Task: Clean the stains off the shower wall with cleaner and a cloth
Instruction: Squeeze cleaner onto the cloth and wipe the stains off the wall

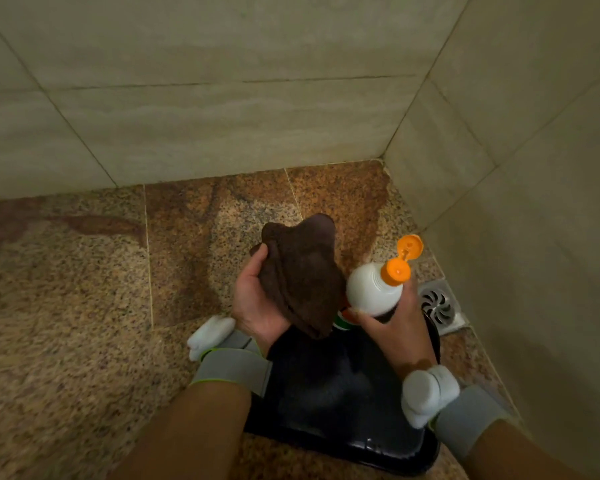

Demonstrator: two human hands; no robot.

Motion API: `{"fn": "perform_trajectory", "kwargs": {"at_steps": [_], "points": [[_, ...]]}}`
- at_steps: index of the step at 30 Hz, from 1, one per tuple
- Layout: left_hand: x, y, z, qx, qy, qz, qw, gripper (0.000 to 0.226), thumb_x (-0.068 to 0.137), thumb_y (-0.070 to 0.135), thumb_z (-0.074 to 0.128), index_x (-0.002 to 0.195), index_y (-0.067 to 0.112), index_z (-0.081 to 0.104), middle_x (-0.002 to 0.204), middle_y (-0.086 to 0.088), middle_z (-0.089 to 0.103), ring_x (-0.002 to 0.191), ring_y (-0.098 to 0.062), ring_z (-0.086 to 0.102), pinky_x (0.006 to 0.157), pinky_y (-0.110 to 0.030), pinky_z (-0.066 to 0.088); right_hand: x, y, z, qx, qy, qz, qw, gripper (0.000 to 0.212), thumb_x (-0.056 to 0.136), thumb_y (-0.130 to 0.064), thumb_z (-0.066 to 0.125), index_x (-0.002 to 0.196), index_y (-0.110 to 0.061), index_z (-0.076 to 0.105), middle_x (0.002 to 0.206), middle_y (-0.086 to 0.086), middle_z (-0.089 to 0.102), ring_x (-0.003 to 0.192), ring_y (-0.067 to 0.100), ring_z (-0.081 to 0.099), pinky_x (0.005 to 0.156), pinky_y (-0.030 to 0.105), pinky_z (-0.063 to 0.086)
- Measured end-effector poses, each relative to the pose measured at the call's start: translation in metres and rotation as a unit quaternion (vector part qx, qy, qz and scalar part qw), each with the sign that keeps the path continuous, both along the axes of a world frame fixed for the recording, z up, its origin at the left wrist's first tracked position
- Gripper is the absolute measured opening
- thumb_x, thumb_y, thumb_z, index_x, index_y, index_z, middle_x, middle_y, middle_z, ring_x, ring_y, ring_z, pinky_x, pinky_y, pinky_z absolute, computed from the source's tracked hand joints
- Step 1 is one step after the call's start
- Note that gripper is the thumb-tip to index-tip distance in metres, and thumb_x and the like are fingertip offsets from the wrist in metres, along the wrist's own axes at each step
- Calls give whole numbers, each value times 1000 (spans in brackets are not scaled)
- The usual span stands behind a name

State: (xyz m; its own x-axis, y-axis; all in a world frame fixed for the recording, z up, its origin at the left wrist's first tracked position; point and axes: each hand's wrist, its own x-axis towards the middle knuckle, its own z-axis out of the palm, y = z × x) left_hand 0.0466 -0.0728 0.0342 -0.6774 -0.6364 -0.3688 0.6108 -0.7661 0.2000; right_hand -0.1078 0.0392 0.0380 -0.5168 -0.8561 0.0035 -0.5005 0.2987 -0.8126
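My left hand (253, 299) holds a bunched dark brown cloth (302, 271) in its palm, low in the middle of the view. Just to its right, my right hand (400, 323) grips a white cleaner bottle (373, 289). The bottle's orange flip cap (400, 261) is hinged open and points toward the corner. Bottle and cloth nearly touch. The beige tiled shower wall (222, 126) rises ahead, with faint streaky marks across its tiles. A second wall (534, 168) meets it at the right.
A black tray (343, 410) lies on the speckled granite floor (66, 323) under my hands. A square metal floor drain (439, 304) sits near the right wall. The floor near the corner looks wet and darker. Grey bands with white pieces wrap both wrists.
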Motion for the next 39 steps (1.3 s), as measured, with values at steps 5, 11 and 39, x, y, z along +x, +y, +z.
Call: {"fn": "perform_trajectory", "kwargs": {"at_steps": [5,11,39], "points": [[-1,0,-2,10,14,7,1000,57,89,44,33,91,5,75,95,-14,77,88,-27,73,74,-43,58,-6,8,5,-1,3,-35,999,84,69,-29,77,138,-30,28,123,-18,41,115,2,40,95,20,31],[-2,0,2,-9,28,7,1000,54,77,43,41,92,4,75,95,-15,76,88,-28,73,71,-45,58,-11,2,31,-43,-7,-5,999,80,76,-21,71,124,-59,20,121,-10,49,114,3,47,91,21,36],[-8,-2,7,25,-27,22,999,72,92,56,23,95,5,73,97,-15,75,86,-29,73,68,-45,59,-14,-7,46,8,-160,-14,987,15,92,-32,44,103,-38,53,104,-22,57,89,-24,50,72,-6,36]]}}
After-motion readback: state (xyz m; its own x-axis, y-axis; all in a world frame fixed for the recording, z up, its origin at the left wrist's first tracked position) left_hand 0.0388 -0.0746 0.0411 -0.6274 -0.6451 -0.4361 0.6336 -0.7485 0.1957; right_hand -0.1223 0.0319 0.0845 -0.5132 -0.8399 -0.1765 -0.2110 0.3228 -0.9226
